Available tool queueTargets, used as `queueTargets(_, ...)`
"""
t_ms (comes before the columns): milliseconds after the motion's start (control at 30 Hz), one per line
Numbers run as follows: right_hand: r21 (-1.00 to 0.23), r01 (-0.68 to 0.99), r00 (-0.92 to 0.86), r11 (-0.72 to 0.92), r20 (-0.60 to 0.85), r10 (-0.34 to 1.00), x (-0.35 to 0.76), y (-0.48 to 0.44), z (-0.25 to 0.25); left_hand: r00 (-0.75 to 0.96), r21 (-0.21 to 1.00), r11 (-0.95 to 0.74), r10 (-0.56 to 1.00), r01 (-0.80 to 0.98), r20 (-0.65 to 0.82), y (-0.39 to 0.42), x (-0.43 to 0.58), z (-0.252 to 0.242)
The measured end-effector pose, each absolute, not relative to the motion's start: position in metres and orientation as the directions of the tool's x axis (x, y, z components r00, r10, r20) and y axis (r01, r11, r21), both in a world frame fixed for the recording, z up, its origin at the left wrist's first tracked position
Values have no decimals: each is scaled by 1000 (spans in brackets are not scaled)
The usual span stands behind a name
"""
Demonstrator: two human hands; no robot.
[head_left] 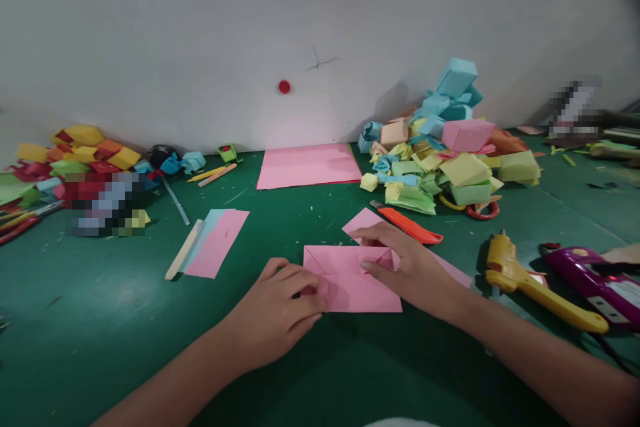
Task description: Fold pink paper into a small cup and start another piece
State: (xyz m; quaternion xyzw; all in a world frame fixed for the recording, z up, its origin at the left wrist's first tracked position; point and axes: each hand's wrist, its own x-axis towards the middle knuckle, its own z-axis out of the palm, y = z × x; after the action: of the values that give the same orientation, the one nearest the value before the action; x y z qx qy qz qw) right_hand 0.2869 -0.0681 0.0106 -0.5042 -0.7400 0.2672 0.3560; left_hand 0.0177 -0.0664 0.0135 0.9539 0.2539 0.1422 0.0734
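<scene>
A folded sheet of pink paper (350, 293) lies on the green table in front of me, with creased corner flaps along its far side. My left hand (285, 310) grips its left edge, fingers bent and thumb near the lower left corner. Over the upper right corner is my right hand (400, 263), its thumb on the paper and its curled fingers at the far edge. Another pink strip (450, 268) lies partly under my right hand and forearm. Just beyond that hand rests an orange utility knife (410, 225).
Folded paper pieces are heaped at the right (467, 167) and left (95, 150). A yellow glue gun (545, 293) and purple power strip (595, 283) sit at right. Pink sheets (310, 165) lie by the white wall. Paper strips (220, 243) and a stick (184, 250) are left.
</scene>
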Motion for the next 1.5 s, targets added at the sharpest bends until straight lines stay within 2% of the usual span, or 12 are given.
queueTargets(100,-892,399,-191,213,146,971,284,-71,15,814,229,-844,532,486,233,-68,20,14)
queueTargets(200,-955,257,-231,145,84,969,282,-74,14,791,219,-829,558,514,252,-68,21,14)
queueTargets(433,-909,336,-308,247,142,941,277,-83,13,643,209,-748,653,630,399,-69,21,9)
queueTargets(600,-911,304,-346,279,168,923,276,-86,15,577,239,-674,729,699,369,-68,19,7)
queueTargets(700,-914,252,-392,317,203,897,277,-88,15,579,323,-642,766,695,279,-67,18,8)
queueTargets(833,-910,225,-418,349,233,878,279,-89,15,508,522,-532,837,667,203,-65,17,8)
queueTargets(967,-902,273,-441,334,191,877,279,-90,17,457,642,-477,863,601,213,-63,14,5)
queueTargets(1067,-900,340,-443,272,102,891,278,-90,18,450,694,-459,867,555,213,-63,13,5)
queueTargets(1200,-894,403,-404,194,17,915,277,-90,16,452,734,-372,886,569,98,-64,12,10)
queueTargets(1300,-867,438,-395,239,53,917,276,-88,13,481,749,-337,876,571,27,-63,13,16)
queueTargets(1500,-746,540,-414,391,169,894,278,-87,6,554,651,-464,829,601,80,-58,15,21)
